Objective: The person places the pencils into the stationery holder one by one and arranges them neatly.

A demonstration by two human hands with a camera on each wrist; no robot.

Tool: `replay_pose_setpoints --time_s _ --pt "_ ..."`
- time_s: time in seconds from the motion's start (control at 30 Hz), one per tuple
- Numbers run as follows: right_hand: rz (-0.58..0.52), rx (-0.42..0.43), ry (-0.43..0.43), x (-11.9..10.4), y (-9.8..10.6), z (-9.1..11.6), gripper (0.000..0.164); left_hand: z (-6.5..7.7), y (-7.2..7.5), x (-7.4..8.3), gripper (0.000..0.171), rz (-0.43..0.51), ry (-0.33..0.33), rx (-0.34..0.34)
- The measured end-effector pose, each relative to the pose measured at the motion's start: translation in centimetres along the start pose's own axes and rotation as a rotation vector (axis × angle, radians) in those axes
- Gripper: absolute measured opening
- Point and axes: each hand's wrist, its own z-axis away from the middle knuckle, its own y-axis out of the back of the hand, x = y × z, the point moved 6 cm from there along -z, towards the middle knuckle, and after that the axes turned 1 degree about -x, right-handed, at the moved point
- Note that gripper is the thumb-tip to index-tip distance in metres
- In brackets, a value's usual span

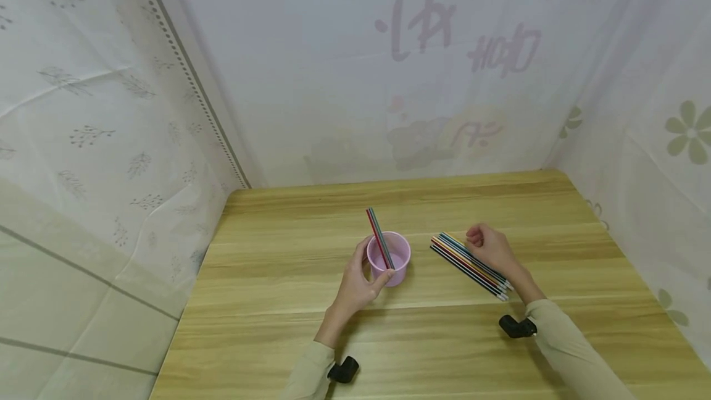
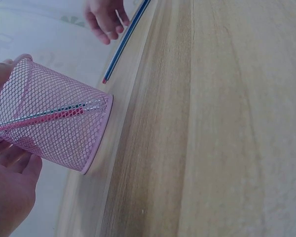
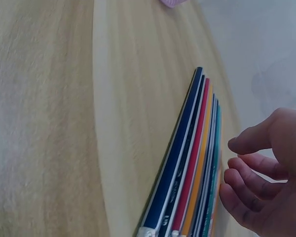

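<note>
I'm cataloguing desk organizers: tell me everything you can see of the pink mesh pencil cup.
The pink mesh pencil cup is round, with diamond-patterned mesh walls, solid bands at rim and base, and an open top; it looks like coated metal. It appears to stand upright on the wood-grain table, left of the loose pencils. A red pencil and a teal pencil lean inside, their tops above the rim. The left hand grips it, thumb at the near rim.

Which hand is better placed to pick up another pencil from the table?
Likely the right hand: it holds nothing and is right beside the loose pencils; the left hand grips the mesh cup.
</note>
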Motion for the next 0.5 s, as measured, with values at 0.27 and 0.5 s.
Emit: replay_pose_setpoints --time_s 0.27,0.5 --pt "0.049 -0.048 -0.019 1.6 -0.7 -0.2 0.014 -0.1 0.1 0.8 0.079 0.013 0.016 -0.012" --pt "0.044 -0.113 -0.037 1.6 -1.0 -0.5 0.015 -0.1 0.2 0.7 0.078 0.001 0.03 -0.007"
